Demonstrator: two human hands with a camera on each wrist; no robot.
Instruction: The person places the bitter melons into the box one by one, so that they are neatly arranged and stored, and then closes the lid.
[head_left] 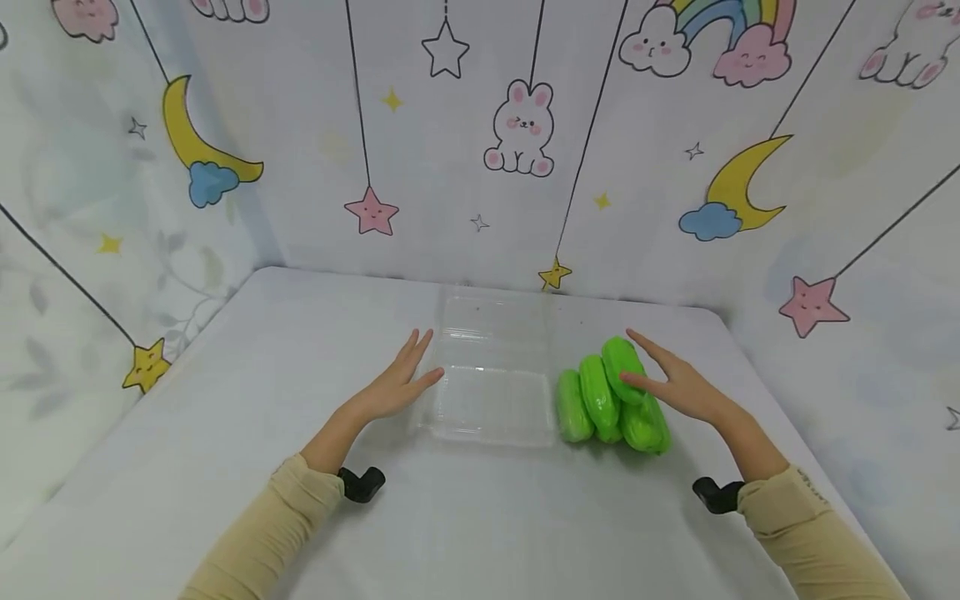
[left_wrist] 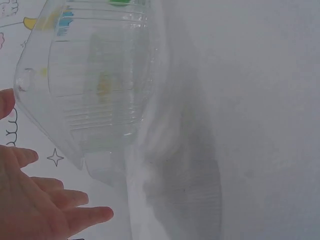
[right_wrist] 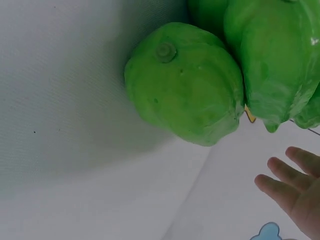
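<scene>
A clear plastic clamshell box (head_left: 491, 404) stands on the table with its lid (head_left: 495, 321) laid back behind it. At its left side is my left hand (head_left: 397, 387), fingers spread and holding nothing; in the left wrist view the clear box (left_wrist: 100, 95) rises beside the fingers. Several glossy green, elongated, vegetable-like pieces (head_left: 597, 396) are heaped right of the box. My right hand (head_left: 678, 383) hovers beside the heap, fingers extended, its thumb overlapping the top piece in the head view. A rounded green piece (right_wrist: 185, 85) with a stem-like stub shows large in the right wrist view.
A white cloth covers the table (head_left: 510, 525). Behind and at both sides rise white walls (head_left: 435, 150) printed with stars, moons and rabbits. Dark wrist-worn devices show at the left cuff (head_left: 362, 485) and the right cuff (head_left: 717, 496).
</scene>
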